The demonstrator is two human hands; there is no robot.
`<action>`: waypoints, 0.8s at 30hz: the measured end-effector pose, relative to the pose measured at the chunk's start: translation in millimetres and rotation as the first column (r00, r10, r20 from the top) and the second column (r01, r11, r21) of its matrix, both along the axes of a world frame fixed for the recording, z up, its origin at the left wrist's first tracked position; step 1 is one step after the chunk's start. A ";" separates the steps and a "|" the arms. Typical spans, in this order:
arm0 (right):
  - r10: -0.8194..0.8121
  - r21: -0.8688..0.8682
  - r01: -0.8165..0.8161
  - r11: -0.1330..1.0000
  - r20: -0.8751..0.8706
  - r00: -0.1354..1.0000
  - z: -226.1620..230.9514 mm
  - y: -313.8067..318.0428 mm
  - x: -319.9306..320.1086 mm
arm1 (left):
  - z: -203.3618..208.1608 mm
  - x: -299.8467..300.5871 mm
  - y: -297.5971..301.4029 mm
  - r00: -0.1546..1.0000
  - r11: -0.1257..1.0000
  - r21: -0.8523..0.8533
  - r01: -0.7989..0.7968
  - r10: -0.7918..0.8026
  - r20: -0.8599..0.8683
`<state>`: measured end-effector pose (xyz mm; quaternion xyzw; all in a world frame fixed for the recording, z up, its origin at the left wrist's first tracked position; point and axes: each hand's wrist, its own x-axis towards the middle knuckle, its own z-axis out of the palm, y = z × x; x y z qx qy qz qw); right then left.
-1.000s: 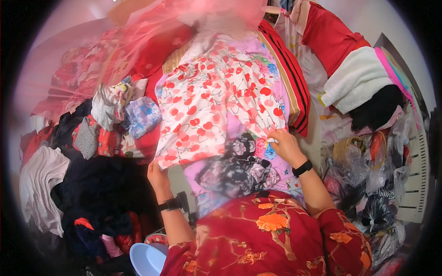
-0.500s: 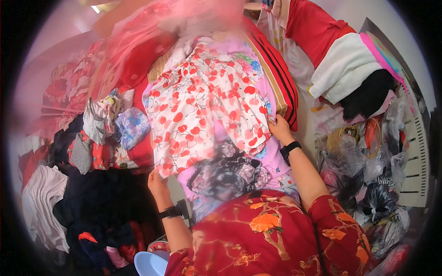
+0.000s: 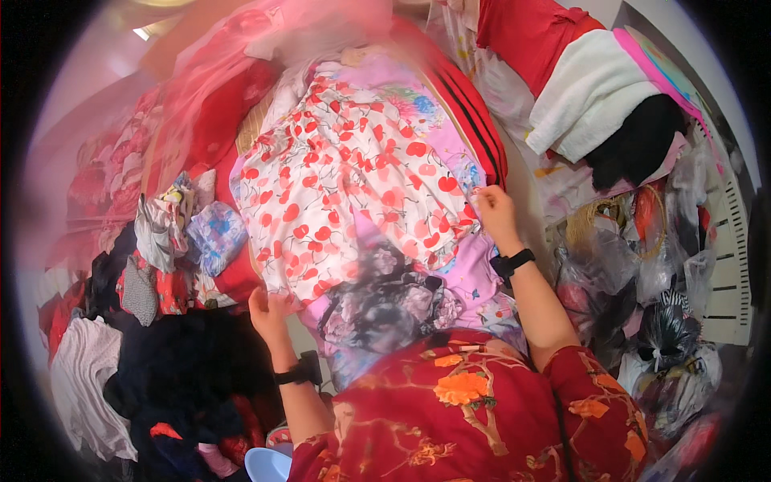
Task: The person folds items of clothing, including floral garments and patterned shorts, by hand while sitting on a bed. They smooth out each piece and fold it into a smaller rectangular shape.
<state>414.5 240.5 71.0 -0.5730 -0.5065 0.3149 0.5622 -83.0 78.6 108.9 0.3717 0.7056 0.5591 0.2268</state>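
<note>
White shorts with a red cherry print (image 3: 313, 217) lie spread out, waist at the far end, both leg openings toward me. My left hand (image 3: 271, 321) is closed at the near left hem, its fingertips partly hidden by the cloth. On the right, my right hand (image 3: 498, 217) pinches the outer edge of the other leg. Beneath the shorts is lilac cloth with blue flowers (image 3: 430, 104). A dark sheer floral cloth (image 3: 385, 309) lies bunched between the shorts and my body.
Small folded clothes (image 3: 217, 237) sit at the left, above a dark heap of clothing (image 3: 189, 377). A light blue basin (image 3: 267, 466) stands low beside my left arm. To the right are a white towel (image 3: 590, 92), a black cloth (image 3: 638, 145) and several plastic bags (image 3: 598, 269). Pink netting (image 3: 217, 56) hangs at the back.
Both hands remain at the shorts' edges. The left hand has shifted slightly left, and the right hand slightly up along its edge. The whole view has tilted a little.
</note>
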 end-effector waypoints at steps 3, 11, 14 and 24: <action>0.088 -0.074 -0.091 0.993 -0.047 0.995 -1.4 -0.6 0.4 | 60.1 74.7 47.9 0.970 0.970 -0.061 0.237 -0.240 -0.047; 0.339 -0.068 -0.332 0.941 0.191 0.921 39.8 -21.5 -10.8 | 96.5 255.5 85.3 0.462 0.535 -0.240 0.810 -0.834 -0.302; 0.439 -0.198 -0.420 0.885 0.057 0.897 51.8 -34.5 -4.0 | 87.4 281.3 90.3 0.365 0.529 -0.362 0.768 -0.825 -0.431; 0.451 -0.177 -0.426 0.887 0.140 0.881 54.1 -38.5 -5.2 | 57.0 282.7 96.0 0.610 0.670 -0.226 0.707 -0.740 -0.284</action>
